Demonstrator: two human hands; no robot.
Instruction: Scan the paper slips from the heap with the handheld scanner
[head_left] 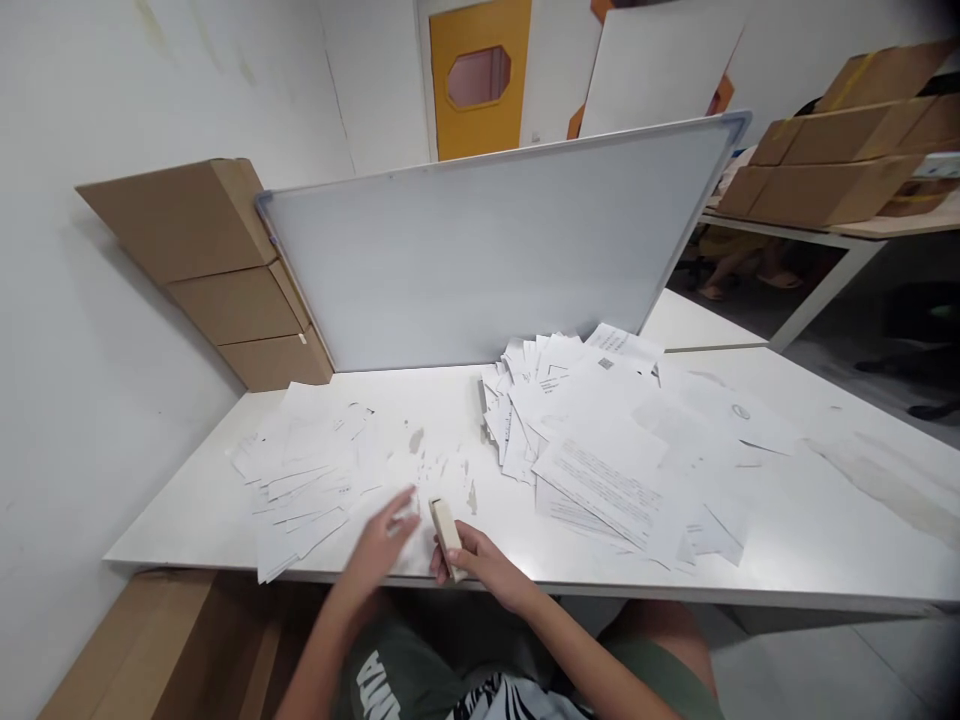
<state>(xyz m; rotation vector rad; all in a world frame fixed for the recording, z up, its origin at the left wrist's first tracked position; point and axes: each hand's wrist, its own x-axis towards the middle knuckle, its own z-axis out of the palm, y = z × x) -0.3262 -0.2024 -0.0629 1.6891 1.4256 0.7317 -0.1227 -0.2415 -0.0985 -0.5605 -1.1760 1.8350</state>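
Observation:
My right hand [480, 556] is closed around a small beige stapler [446, 535] at the near edge of the white table [810, 520]. My left hand [382, 545] lies just left of it with fingers stretched out, blurred, resting on a sheet of white paper [409, 500]. A loose pile of white papers [307, 475] spreads to the left of my hands. A larger fanned heap of printed sheets [600, 440] lies to the right.
A whiteboard [487, 250] stands upright along the table's far edge. Stacked cardboard boxes [225, 270] lean at the left wall. More boxes [840, 150] sit on another table at right, with a person's feet [742, 280] beneath. A yellow door [480, 75] is behind.

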